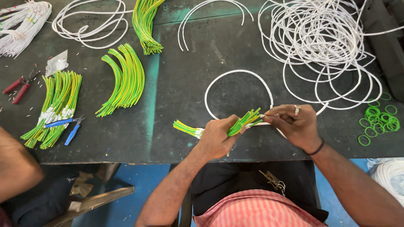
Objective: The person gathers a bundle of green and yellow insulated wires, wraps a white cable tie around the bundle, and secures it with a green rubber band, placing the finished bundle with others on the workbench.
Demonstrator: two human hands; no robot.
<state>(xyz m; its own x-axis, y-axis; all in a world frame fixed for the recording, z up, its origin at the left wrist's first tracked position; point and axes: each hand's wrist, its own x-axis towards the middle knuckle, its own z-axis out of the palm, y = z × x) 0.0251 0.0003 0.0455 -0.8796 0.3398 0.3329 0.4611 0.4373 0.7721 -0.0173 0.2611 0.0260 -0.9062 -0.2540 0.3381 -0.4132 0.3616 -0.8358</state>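
At the lower centre of the frame, the left hand (216,136) was clenched around a bundle of green-and-yellow wires (240,124) just above the table (176,84), while the right hand (294,124) had its fingers pinched on a white wire (235,73) at the bundle's tips. The step looked like joining or sorting wire ends. The next move would call for a steady left grip and fine fingertip work

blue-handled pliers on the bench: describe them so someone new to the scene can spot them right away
Start at the dark workbench and go to its left side, where a bundle of green-and-yellow wires with white ends lies near the front edge. The blue-handled pliers lie across that bundle's lower half. The red-handled cutters lie farther left on the bare bench top, so handle colour tells them apart.
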